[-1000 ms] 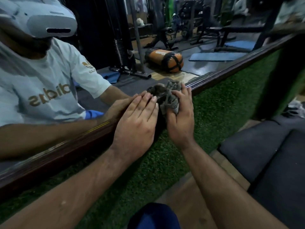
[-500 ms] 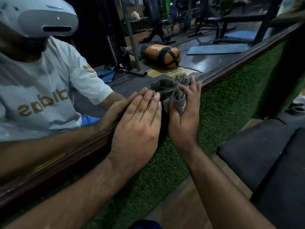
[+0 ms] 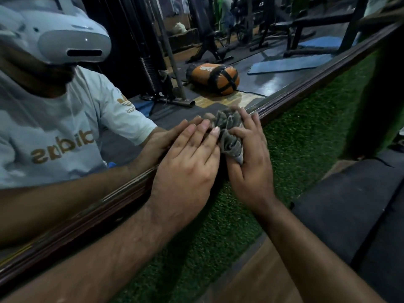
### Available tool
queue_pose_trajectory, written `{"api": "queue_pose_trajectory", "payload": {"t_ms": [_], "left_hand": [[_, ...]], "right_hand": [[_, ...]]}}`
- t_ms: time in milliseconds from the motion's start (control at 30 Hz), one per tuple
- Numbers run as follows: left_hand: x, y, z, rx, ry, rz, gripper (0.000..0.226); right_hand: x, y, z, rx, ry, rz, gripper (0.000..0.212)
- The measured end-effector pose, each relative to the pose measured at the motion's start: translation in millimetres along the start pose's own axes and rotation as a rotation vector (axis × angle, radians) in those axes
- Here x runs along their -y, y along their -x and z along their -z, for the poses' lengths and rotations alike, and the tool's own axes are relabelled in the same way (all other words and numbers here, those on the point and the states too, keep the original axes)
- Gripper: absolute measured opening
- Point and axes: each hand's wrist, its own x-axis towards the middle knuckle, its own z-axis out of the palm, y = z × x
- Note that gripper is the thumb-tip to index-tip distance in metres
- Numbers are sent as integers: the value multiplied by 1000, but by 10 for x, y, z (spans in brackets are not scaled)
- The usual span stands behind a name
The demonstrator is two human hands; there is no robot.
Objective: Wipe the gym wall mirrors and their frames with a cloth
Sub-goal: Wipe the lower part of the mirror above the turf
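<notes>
**Cloth pressed to the mirror's lower frame**

The crumpled grey cloth [image 3: 229, 132] sits bunched against the lower edge of the mirror [image 3: 251, 84], right where the glass meets the dark wooden frame [image 3: 306, 92]. The right hand [image 3: 251, 162] grips it: the thumb curls over the near folds and the fingers wrap across the far side, their tips reaching the frame's moulding. A tail of cloth pokes out below the thumb.

The left hand [image 3: 188, 169] lies just beside the cloth, fingers straight and close together, flat on the frame and the bottom of the glass, holding nothing. Its fingertips touch the cloth's left side.

The frame runs diagonally from the lower left to the upper right. Below it the wall is covered in green artificial turf [image 3: 306, 149], and dark padded mats [image 3: 349, 204] lie at the lower right beside a strip of wooden floor [image 3: 251, 276].

In the glass appear the person's reflection with a white headset [image 3: 65, 40] and a pale T-shirt [image 3: 54, 132], an orange and black bag [image 3: 214, 78] on the gym floor, blue mats [image 3: 290, 64] and dark exercise equipment behind.
</notes>
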Motion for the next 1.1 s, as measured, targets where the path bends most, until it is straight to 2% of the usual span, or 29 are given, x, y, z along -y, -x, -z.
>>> {"api": "queue_pose_trajectory", "payload": {"t_ms": [133,200,333,500,567,733,900,1033,1100], "left_hand": [[-70,-160,-79,66,-3,-43,49],[-74,-262,-85,101,-30,-66,53],[-76,-355,-73,163,-51,-117,58],[-182,-499,-104,172,-16,-105,55],[-228,-661,-131,169,-4,-106,55],[-358,-968,-218,187,21,-100,51],[-416,-1186,-267,185,15,-116,51],[-450,-1344,-305,202,9,-142,51],[-474,-1396,-347,205,3,-149,53]], "right_hand": [[-110,-332,62,-166,-36,-200,39],[-99,-392,27,-183,-88,-265,40],[-367,-236,102,-145,-4,-90,40],[-442,-706,246,-277,-104,-343,43],[-448,-770,265,-246,-85,-331,40],[-702,-642,463,-136,10,-153,41],[-702,-1034,565,-252,-78,-364,40],[-914,-837,575,-156,-53,-168,37],[-1063,-853,634,-157,-50,-151,36]]}}
